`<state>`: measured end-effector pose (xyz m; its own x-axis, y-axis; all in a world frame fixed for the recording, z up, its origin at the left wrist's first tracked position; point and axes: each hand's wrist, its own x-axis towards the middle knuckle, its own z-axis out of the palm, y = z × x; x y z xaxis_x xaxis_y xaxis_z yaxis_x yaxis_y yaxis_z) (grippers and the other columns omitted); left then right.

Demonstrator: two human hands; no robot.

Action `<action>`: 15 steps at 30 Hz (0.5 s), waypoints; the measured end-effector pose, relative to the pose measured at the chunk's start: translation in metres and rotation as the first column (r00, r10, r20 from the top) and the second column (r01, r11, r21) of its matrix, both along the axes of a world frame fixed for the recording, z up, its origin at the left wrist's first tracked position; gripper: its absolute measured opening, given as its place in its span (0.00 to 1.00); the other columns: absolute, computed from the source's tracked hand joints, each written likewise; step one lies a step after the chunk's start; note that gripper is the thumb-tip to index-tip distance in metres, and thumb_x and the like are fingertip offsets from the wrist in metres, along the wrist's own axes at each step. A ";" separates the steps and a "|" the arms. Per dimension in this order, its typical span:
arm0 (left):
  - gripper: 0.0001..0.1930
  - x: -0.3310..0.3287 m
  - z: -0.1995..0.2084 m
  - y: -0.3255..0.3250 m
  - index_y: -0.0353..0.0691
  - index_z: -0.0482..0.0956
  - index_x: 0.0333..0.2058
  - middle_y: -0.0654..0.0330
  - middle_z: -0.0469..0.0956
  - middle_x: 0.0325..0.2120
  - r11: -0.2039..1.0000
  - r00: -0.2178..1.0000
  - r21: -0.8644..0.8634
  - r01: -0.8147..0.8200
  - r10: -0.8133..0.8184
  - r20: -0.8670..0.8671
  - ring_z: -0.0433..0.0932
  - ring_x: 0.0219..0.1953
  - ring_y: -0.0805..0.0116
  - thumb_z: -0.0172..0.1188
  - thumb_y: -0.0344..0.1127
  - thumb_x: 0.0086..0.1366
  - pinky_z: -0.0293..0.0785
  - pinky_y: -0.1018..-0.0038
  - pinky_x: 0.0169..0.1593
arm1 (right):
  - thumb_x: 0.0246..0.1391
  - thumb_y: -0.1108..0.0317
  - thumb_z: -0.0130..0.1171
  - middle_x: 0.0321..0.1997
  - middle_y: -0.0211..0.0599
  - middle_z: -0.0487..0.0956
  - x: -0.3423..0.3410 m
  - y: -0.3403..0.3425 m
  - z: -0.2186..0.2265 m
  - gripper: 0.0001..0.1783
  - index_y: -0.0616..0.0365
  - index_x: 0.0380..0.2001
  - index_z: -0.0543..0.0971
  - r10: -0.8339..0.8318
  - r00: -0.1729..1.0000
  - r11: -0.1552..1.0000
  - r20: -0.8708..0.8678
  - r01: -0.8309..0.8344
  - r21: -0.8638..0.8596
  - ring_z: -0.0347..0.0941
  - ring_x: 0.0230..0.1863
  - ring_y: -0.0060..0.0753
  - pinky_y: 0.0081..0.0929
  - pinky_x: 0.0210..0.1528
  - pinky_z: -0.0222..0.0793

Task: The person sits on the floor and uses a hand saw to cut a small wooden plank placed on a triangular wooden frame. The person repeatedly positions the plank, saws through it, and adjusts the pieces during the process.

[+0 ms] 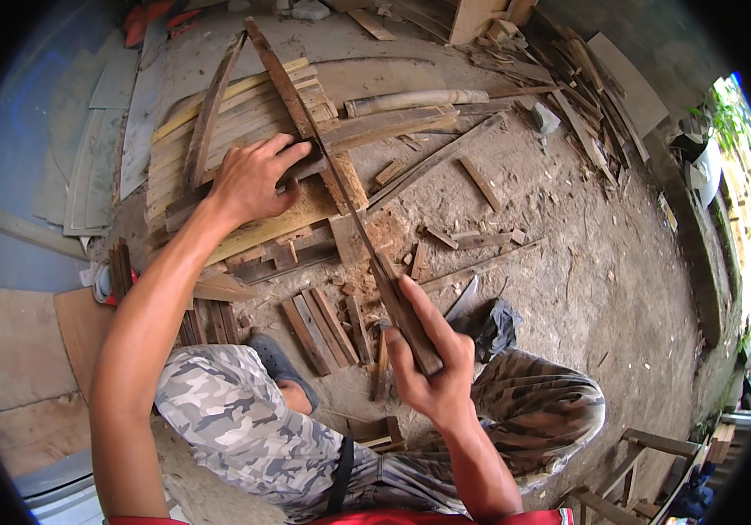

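My right hand [437,367] is closed around the wooden handle of a long, narrow saw [351,208], its index finger stretched along the handle. The saw slants up and away to the left, its thin dark edge crossing a brown wooden beam [393,128]. My left hand [251,182] grips that beam just left of the saw, fingers over the top and thumb on the near side. Under the beam lies a low stack of pale wooden slats [244,118]. Whether the saw has cut into the wood cannot be made out.
Short wood offcuts [319,331] lie before my knees. A black plastic bag [496,328] rests by my right leg. Scrap wood [568,96] is heaped at the far right, with a grey stone [545,118] near it. A wooden frame [634,477] stands at lower right.
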<state>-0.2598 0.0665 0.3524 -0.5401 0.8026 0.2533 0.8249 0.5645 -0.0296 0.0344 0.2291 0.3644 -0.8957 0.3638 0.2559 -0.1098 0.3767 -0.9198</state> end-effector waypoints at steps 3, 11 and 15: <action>0.31 -0.003 -0.003 -0.005 0.46 0.76 0.57 0.46 0.74 0.57 1.000 0.999 0.020 0.023 -0.022 -0.043 0.82 0.48 0.50 0.64 0.36 0.51 0.79 0.58 0.44 | 0.54 0.77 0.60 0.43 0.50 0.85 -0.011 0.000 0.000 0.30 0.64 0.62 0.72 0.007 1.000 1.000 -0.011 -0.007 0.008 0.81 0.39 0.26 0.21 0.41 0.75; 0.31 -0.002 -0.003 -0.003 0.47 0.76 0.58 0.46 0.74 0.58 1.000 1.000 0.020 0.015 -0.015 0.008 0.81 0.50 0.50 0.64 0.36 0.51 0.79 0.56 0.46 | 0.53 0.79 0.60 0.45 0.54 0.84 0.016 -0.004 0.011 0.30 0.66 0.61 0.71 0.006 1.000 1.000 0.008 -0.006 -0.004 0.84 0.44 0.41 0.26 0.45 0.77; 0.31 -0.005 -0.004 -0.005 0.47 0.76 0.58 0.46 0.74 0.58 0.999 1.000 0.023 0.025 -0.024 -0.004 0.82 0.48 0.50 0.64 0.36 0.50 0.79 0.57 0.45 | 0.54 0.78 0.60 0.44 0.53 0.84 -0.017 0.000 0.010 0.30 0.65 0.62 0.71 0.009 1.000 1.000 -0.008 -0.009 0.009 0.82 0.42 0.31 0.24 0.42 0.76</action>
<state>-0.2653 0.0618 0.3487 -0.5194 0.8094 0.2741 0.8384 0.5447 -0.0196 0.0178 0.2295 0.3740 -0.8966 0.3534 0.2669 -0.1210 0.3843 -0.9152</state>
